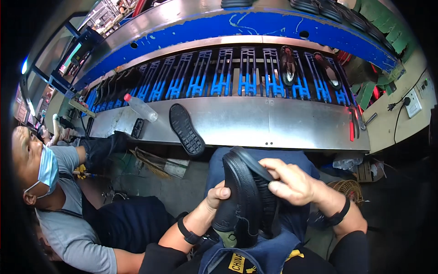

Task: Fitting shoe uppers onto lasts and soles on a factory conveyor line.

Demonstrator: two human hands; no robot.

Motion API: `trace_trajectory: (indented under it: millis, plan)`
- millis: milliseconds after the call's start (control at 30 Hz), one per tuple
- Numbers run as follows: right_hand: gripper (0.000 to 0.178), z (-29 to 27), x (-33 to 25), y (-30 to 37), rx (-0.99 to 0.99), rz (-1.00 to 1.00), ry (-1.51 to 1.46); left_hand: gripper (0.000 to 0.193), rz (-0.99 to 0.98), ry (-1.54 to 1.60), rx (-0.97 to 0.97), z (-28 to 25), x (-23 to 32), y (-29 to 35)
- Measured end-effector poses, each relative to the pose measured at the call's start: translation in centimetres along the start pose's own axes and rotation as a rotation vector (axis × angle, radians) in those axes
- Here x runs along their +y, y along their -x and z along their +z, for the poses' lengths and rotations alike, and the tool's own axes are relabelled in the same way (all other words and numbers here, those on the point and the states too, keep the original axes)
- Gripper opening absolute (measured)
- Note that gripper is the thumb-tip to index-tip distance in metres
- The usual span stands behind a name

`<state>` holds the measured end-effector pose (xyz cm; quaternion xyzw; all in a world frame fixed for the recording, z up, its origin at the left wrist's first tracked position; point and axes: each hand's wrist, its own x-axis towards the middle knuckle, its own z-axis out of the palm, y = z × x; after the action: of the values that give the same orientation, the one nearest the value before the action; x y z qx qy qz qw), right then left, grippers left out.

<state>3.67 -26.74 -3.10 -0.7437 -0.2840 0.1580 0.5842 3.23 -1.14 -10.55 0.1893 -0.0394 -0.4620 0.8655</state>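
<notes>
A black shoe upper (241,196) stands over my lap, toe pointing away from me. My left hand (217,195) is closed round its left side, thumb on top and the other fingers hidden behind it. Along the toe and right side runs a dark rubber sole (252,163), partly lying against the upper. Pinching that sole's right edge, the fingers and thumb of my right hand (292,182) are bent. How far the sole touches the upper I cannot tell. A loose black sole (187,130), tread up, rests on the metal ledge (237,121), its heel end over the front edge.
A clear bottle (141,108) with a red cap lies beside a small black object (137,128). Behind the ledge, blue racks (221,84) carry shoes (288,66). Red-handled tools (351,125) lie at the right end. A masked person (77,214) sits close on my left.
</notes>
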Motion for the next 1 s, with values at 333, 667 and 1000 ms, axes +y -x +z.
trace_trajectory:
  millis: [333, 667, 1000]
  plan:
    - [0.085, 2.7, -1.0, 1.8, 0.062, 0.013, 0.319, 0.09, 0.047, -0.116, 0.165, -0.1, -0.6, -0.6]
    - [0.043, 5.3, 1.4, -0.1, 0.542, 0.035, 0.126, 0.072, 0.041, 0.03, 0.102, -2.7, -1.2, -1.8]
    - [0.046, 6.6, 2.4, -0.2, 0.591, 0.034, -0.099, 0.068, 0.01, 0.167, 0.018, -2.8, -1.6, -1.8]
